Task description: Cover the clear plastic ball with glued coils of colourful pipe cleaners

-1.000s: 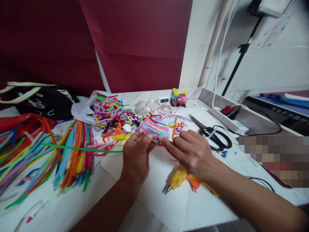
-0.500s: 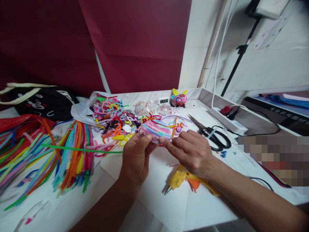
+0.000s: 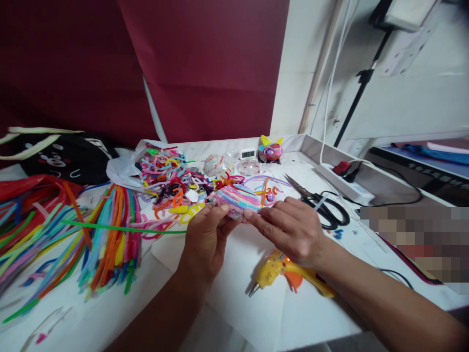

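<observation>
Pink-striped piece (image 3: 240, 196), centre of the frame, and the left hand (image 3: 203, 239) had its lower-left edge pinched! The right hand (image 3: 295, 230) put 1 fingertip to its lower-right edge, thumb hidden, pinch unclear. Pressing seemed the step, steady support the next need; the piece jutted beyond the grip.

Soft, fairly dim light leaves the maroon backdrop (image 3: 208, 63) dark, with slight blur and stretched edges

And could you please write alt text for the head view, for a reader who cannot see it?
A person's left hand holds a pastel-striped craft piece, and the right hand touches it. A yellow glue gun and scissors lie nearby; colourful pipe cleaners lie at left.
</observation>
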Tool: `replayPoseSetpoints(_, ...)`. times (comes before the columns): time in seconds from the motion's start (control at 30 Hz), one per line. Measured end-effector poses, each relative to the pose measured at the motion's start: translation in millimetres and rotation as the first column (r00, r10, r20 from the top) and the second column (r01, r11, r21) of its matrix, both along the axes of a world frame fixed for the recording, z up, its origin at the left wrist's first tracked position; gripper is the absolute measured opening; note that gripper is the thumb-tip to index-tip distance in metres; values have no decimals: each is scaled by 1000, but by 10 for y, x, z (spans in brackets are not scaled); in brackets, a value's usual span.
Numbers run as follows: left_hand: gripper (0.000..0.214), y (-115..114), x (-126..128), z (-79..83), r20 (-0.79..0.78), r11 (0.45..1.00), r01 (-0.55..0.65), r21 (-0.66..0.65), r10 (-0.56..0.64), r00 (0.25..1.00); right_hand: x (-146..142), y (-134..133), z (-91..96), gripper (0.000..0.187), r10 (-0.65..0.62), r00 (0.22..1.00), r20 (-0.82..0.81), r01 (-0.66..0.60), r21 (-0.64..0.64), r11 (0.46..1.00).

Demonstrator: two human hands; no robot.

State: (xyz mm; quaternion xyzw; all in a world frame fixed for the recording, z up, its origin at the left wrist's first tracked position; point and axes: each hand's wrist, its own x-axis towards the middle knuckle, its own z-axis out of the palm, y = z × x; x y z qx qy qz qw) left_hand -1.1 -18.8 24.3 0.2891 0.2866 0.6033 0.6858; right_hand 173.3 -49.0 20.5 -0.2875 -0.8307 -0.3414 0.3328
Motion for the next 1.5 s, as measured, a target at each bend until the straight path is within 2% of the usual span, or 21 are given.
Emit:
replayPoseSetpoints(0.2,9,9,-18,16,19,1000,-12,-14,13,1000,-15,0,15,24,-36,999,23,36,-5,999)
replayPoseSetpoints(0.57,6,-3,1,68,36,994,-47,-99,51,998,-7,-18,7,24,11,999,-44,-12,-18,1000)
replayPoseSetpoints(0.9,23,-6,7,167,38,975,-113,-189,122,992,2,-19,13,24,-13,998,-66,12,-14,1000)
replayPoseSetpoints(1.5,24,-19,7,195,19,963,-138,-231,146,989,-2,-15,31,26,-5,1000,-17,5,-22,1000)
